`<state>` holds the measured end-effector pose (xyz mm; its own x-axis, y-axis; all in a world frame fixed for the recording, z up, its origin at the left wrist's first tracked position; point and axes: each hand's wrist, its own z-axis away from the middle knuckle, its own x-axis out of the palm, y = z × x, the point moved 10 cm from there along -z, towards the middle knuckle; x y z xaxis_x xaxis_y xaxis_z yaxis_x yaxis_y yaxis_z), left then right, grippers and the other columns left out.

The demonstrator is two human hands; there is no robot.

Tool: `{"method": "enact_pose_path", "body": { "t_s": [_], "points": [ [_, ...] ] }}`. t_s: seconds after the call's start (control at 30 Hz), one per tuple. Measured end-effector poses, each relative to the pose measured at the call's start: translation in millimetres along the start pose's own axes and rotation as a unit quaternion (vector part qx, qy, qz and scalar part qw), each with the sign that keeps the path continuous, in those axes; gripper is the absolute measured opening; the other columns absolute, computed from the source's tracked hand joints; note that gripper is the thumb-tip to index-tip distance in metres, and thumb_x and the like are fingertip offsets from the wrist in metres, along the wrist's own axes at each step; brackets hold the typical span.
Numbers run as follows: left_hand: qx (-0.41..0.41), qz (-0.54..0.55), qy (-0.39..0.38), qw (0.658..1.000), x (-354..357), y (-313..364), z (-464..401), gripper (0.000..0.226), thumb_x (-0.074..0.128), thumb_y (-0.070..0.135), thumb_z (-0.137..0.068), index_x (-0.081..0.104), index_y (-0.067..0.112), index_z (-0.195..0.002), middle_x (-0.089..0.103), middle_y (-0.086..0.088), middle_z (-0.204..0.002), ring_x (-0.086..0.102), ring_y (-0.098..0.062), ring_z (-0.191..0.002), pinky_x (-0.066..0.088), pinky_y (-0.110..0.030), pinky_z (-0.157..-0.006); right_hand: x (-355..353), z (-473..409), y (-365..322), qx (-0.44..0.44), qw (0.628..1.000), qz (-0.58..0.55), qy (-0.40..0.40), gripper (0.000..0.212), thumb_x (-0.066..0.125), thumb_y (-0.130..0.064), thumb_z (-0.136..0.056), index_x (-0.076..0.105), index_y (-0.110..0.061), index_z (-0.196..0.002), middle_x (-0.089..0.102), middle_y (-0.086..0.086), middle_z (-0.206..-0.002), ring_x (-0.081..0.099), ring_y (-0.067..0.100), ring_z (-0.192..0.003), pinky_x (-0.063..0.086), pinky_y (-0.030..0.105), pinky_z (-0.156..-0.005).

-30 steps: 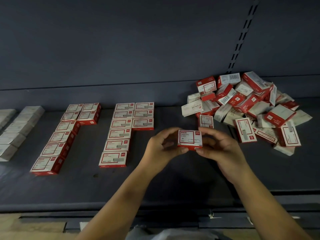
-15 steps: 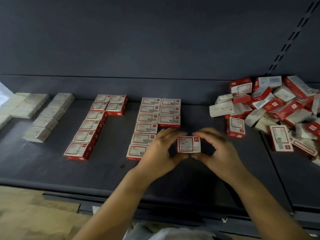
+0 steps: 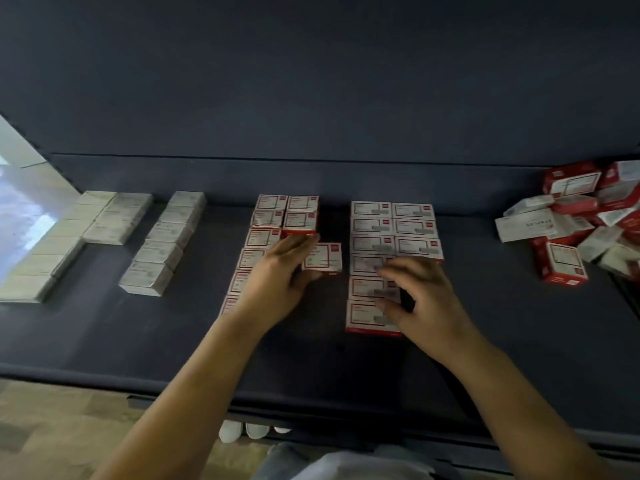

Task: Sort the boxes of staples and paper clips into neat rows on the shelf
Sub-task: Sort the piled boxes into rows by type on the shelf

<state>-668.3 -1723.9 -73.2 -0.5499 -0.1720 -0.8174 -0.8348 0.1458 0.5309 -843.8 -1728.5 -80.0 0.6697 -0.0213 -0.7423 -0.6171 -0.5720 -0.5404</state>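
1. My left hand (image 3: 277, 282) is on the red-and-white box (image 3: 322, 257) I'm placing. Fingers are out fairly straight along its left edge and thumb is at its near left corner, so I'm touching it more than gripping it.
2. That box lies flat on the shelf (image 3: 138, 341), just near of the short right column in the left red block (image 3: 282, 220), in the gap between the two red blocks.
3. My right hand (image 3: 424, 299) hangs over the near boxes of the right red block (image 3: 391, 244), fingers loosely curled, holding nothing. Can't tell if the fingertips actually touch the boxes under them.
4. Grey boxes (image 3: 162, 244) sit in rows at far left, already lined up.
5. The unsorted pile (image 3: 581, 220) is way over at the right edge, red and white boxes at all angles.
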Motion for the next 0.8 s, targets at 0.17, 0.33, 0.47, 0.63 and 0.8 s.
{"method": "enact_pose_path", "body": {
  "t_s": [0.17, 0.33, 0.47, 0.63, 0.8],
  "points": [
    [0.006, -0.15, -0.071, 0.986, 4, -28, -8, 0.053, 0.053, 0.019, -0.093, 0.035, 0.017, -0.143, 0.035, -0.002, -0.147, 0.019, -0.023, -0.14, 0.007, -0.04, -0.115, 18, -8, -10, 0.016, 1.0, 0.003, -0.001, 0.037, 0.071, -0.018, -0.073, 0.066, -0.006, -0.108, 0.06, 0.004, -0.108, 0.038, 0.015, -0.11, 0.044, 0.055, -0.087],
    [0.005, -0.281, -0.118, 0.952, 13, -41, -17, 0.046, 0.047, 0.027, -0.094, 0.039, 0.027, -0.139, 0.023, 0.006, -0.15, -0.006, -0.028, -0.141, -0.002, -0.059, -0.11, 24, -18, -22, 0.01, 1.0, 0.007, 0.019, 0.04, 0.064, -0.025, -0.071, 0.067, -0.006, -0.107, 0.061, 0.004, -0.106, 0.039, 0.014, -0.108, 0.045, 0.052, -0.086],
    [0.004, -0.295, -0.127, 0.947, 15, -42, -23, 0.043, 0.046, 0.023, -0.094, 0.042, 0.024, -0.137, 0.014, 0.003, -0.154, -0.015, -0.027, -0.142, -0.007, -0.056, -0.11, 25, -19, -24, 0.014, 0.999, 0.015, 0.04, 0.039, 0.065, -0.024, -0.071, 0.068, -0.006, -0.105, 0.061, 0.004, -0.104, 0.041, 0.015, -0.107, 0.047, 0.052, -0.084],
    [-0.002, -0.263, -0.132, 0.956, 19, -44, -32, 0.053, 0.038, 0.01, -0.094, 0.026, 0.018, -0.145, 0.006, 0.004, -0.157, -0.012, -0.021, -0.143, -0.003, -0.047, -0.115, 29, -15, -20, 0.043, 0.998, 0.022, 0.035, 0.035, 0.071, -0.02, -0.073, 0.067, -0.008, -0.106, 0.061, 0.004, -0.107, 0.05, 0.028, -0.11, 0.044, 0.058, -0.086],
    [-0.042, -0.207, -0.144, 0.967, 21, -42, -31, 0.059, 0.04, 0.009, -0.093, 0.018, 0.014, -0.147, 0.005, 0.001, -0.157, 0.0, -0.018, -0.144, 0.004, -0.043, -0.117, 21, -8, -18, 0.048, 0.996, 0.035, 0.063, 0.04, 0.057, -0.037, -0.074, 0.069, -0.011, -0.102, 0.061, 0.002, -0.107, 0.044, 0.019, -0.111, 0.041, 0.049, -0.086]
  ]
}}
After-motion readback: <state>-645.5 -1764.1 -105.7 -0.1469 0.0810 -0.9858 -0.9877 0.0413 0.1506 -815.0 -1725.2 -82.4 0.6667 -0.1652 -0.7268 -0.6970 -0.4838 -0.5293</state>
